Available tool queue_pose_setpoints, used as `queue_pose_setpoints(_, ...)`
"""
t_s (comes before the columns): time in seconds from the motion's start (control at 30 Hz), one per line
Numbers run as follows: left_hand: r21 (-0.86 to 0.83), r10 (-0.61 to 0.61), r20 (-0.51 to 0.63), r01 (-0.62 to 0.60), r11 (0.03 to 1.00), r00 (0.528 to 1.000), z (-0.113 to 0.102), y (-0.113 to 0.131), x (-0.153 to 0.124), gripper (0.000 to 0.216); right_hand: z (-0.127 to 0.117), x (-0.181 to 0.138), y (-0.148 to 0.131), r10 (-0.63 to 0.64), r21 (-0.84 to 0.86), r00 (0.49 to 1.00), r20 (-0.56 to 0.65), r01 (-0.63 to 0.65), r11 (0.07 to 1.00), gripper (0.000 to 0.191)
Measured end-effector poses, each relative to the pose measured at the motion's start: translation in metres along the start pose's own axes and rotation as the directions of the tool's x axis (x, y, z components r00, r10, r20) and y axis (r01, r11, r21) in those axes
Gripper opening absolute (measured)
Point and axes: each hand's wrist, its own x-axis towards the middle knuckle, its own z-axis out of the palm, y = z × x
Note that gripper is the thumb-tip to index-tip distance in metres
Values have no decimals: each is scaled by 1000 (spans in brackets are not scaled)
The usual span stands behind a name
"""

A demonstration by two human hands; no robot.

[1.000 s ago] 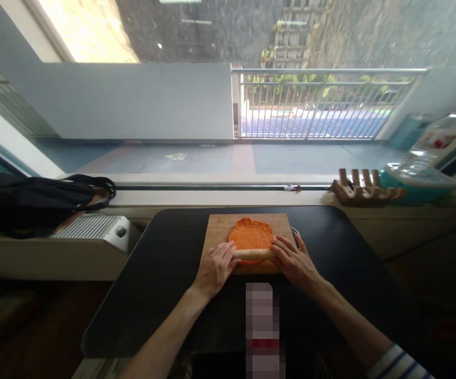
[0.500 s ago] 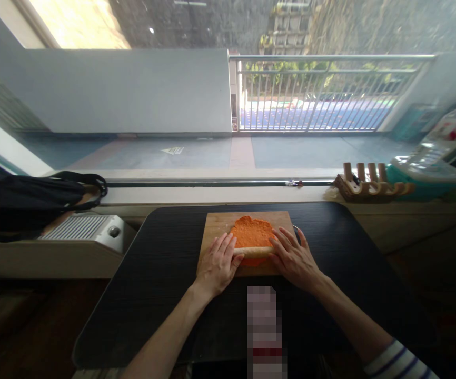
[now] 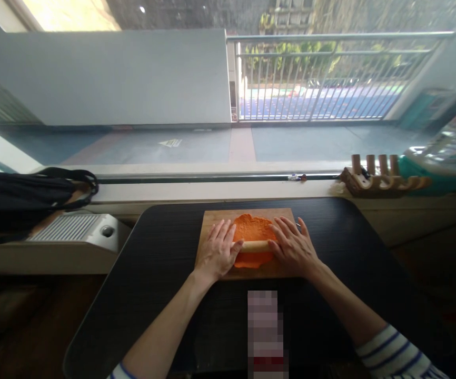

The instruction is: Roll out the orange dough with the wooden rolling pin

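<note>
Orange dough (image 3: 254, 231) on wooden board (image 3: 212, 223), desk (image 3: 165, 252) far edge, under rolling pin (image 3: 255, 246). Pin ends pressed by left hand (image 3: 218, 252) and right hand (image 3: 293, 250), grip flat, fingers apart. Uneven push could tear dough.

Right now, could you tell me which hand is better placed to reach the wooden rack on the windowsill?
Right, probably. The right hand lies on the end of the rolling pin nearer the rack; the left hand sits across the dough, farther.

Black bag (image 3: 22, 192), wooden rack (image 3: 384, 181)
</note>
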Motion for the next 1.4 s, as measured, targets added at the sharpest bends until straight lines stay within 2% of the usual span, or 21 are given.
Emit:
queue_pose_setpoints(0.5,-64,-75,33,77,995,997,2,-10,30,60,3,30,9,83,18,995,50,-84,996,44)
queue_pose_setpoints(0.77,-64,-69,43,72,995,997,8,-19,43,59,9,46,18,120,59,987,106,-126,990,45)
queue_pose_setpoints(1.03,-64,-119,60,122,990,991,7,-22,55,58,12,59,26,161,51,971,177,-173,984,45)
queue_pose_setpoints(1.2,-57,-124,78,128,990,989,7,-22,55,59,13,60,25,165,84,971,170,-181,980,45)
queue_pose_setpoints(1.4,-43,-98,82,102,994,992,7,-16,43,60,6,45,16,138,41,983,119,-143,989,44)
